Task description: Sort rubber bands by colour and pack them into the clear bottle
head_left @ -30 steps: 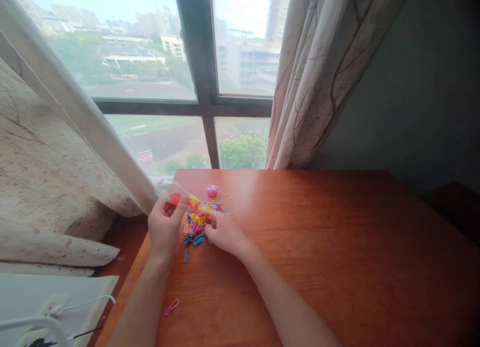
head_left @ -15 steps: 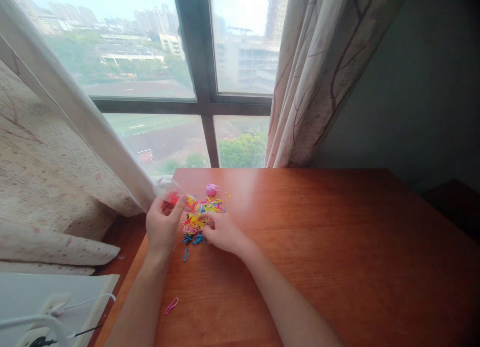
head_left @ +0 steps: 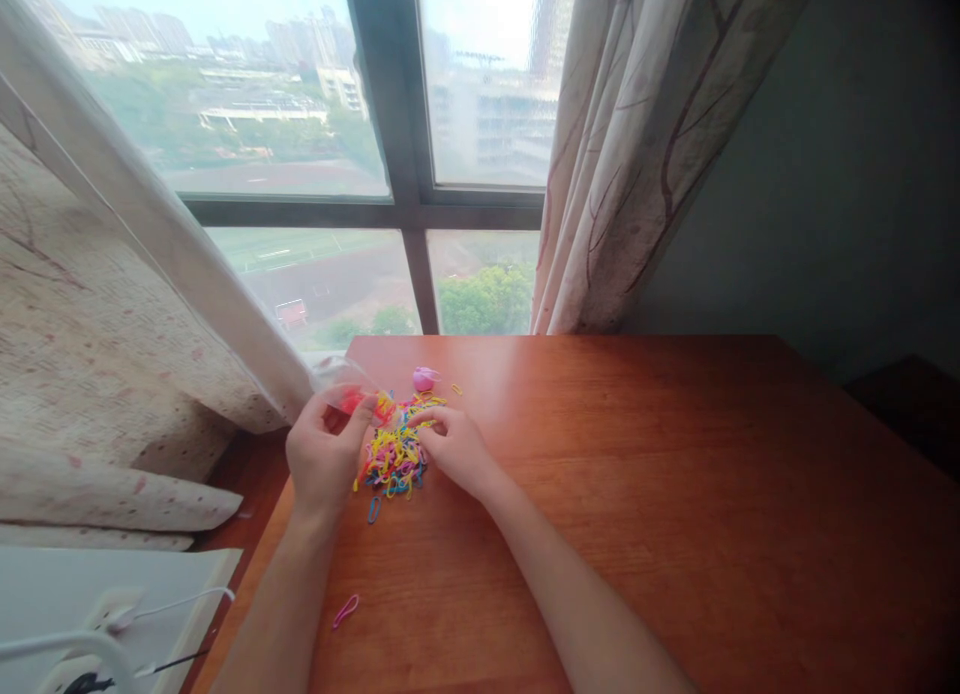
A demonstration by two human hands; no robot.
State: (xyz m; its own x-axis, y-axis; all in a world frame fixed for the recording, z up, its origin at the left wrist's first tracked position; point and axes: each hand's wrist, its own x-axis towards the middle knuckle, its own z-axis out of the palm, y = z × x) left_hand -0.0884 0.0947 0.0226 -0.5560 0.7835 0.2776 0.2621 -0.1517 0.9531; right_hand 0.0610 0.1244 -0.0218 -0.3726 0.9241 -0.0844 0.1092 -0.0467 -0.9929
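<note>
My left hand (head_left: 326, 449) is closed around a clear plastic bag (head_left: 330, 374), with red and yellow pieces (head_left: 352, 399) showing inside. The bag's lower right end tilts toward a pile of small plastic clips (head_left: 394, 454), which look like safety pins or stitch markers in yellow, pink, blue and red. At the pile's right edge, my right hand (head_left: 454, 449) has its thumb and index finger bent in a pinch by the bag's end. What lies between those fingertips is too small to make out.
Behind the pile sits a pink round object (head_left: 424, 378), with a single yellow clip (head_left: 457, 388) to its right. A blue clip (head_left: 374, 510) and a pink clip (head_left: 346, 611) lie nearer on the wooden table (head_left: 637, 494). A curtain (head_left: 150, 304) hangs at the left edge.
My right hand has moved slightly up, away from the pile's middle toward the bag's end. More yellow and red clips now cover the near part of the pile. The left hand has barely moved.
</note>
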